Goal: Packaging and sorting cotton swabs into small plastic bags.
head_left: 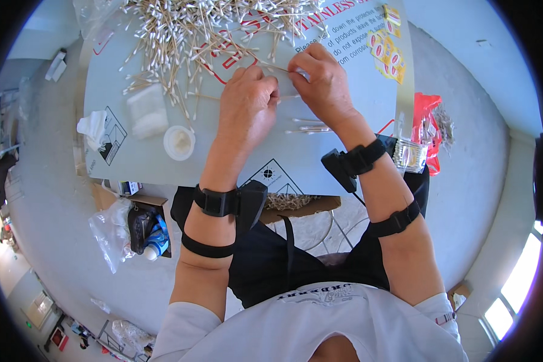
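A big loose heap of cotton swabs [187, 33] with thin wooden sticks covers the far part of the table. My left hand [247, 102] is closed just in front of the heap, its fingers curled and partly hidden; a swab stick shows at its thumb side. To its right, my right hand [323, 84] pinches the stick of a cotton swab [274, 67] between thumb and fingertips. Several loose swabs [311, 128] lie below my right wrist. Left of my left wrist stand a round white tub [179, 143] and a folded white pad [148, 113].
Yellow stickers [389, 57] lie at the table's right edge. A crumpled white tissue [92, 128] is at the left. Beyond the right edge are a clear pack of swabs [410, 155] and a red bag [427, 114]. A cardboard box [301, 211] of swabs sits below the front edge.
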Demonstrator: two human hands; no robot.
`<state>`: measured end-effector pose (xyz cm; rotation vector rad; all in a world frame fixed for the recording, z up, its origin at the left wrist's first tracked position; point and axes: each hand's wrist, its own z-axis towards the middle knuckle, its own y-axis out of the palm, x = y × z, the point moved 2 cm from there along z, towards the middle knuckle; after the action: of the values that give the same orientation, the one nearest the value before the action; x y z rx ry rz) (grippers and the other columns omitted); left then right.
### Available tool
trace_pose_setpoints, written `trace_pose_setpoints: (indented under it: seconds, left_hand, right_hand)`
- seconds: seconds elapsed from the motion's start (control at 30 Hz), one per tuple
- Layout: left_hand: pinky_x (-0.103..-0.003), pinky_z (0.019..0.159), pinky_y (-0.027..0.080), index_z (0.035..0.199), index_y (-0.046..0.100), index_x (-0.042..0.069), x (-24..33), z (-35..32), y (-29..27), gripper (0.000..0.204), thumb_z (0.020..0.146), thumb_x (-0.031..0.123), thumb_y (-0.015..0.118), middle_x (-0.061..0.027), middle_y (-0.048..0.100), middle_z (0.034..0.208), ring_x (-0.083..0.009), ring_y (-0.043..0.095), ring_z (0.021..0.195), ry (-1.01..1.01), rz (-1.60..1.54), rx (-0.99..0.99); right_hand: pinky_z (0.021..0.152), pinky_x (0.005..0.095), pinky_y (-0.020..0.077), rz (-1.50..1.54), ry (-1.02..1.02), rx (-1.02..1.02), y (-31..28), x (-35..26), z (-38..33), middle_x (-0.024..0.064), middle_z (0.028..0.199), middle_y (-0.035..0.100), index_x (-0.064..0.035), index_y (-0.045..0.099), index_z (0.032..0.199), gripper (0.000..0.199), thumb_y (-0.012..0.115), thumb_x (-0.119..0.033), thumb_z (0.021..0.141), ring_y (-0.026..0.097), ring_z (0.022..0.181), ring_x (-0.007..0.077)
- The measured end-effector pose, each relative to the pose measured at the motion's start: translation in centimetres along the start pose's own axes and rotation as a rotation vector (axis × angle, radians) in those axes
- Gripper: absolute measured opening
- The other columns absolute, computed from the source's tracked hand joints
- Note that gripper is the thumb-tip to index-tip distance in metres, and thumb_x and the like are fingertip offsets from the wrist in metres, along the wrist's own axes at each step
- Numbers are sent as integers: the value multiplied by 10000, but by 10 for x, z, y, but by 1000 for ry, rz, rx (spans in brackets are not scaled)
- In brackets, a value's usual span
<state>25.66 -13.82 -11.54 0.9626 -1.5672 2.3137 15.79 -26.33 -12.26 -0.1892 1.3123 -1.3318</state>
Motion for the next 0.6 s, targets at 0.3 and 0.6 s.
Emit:
trace_pose_setpoints:
  seconds: [0.3,0.6]
  left_hand:
    - [-397,824,466,921,649,49,6,3,-4,349,600,14,782,-100,569,921,-312,556,924,-3,7,123]
    - [-396,835,465,937,647,53,1,2,1,357,613,32,795,-94,575,931,-297,550,945,-38,-42,16]
  right_hand:
    - [727,364,518,255,106,-38,-25,11,-24,76,913,597,-86,679,937,213,703,-39,731,611,825,280]
    - [741,387,507,44,164,-84,-31,31,-14,76,892,605,-94,674,904,114,663,-106,791,621,826,291]
